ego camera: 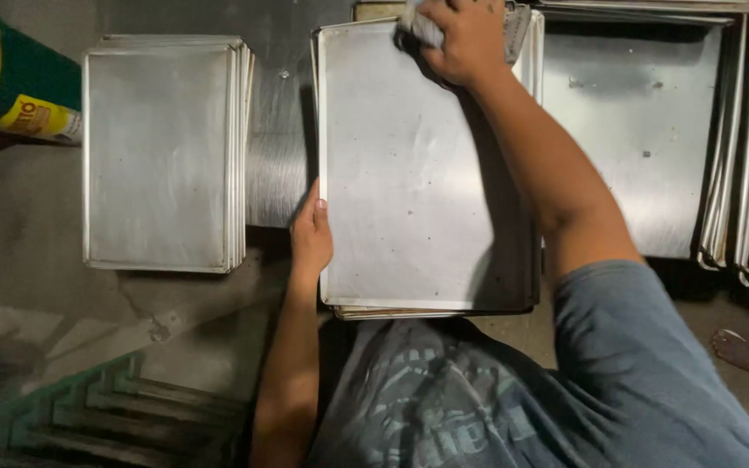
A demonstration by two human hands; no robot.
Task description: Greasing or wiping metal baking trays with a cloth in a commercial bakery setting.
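Steel table [279, 130] carrying tray stacks [162, 156]
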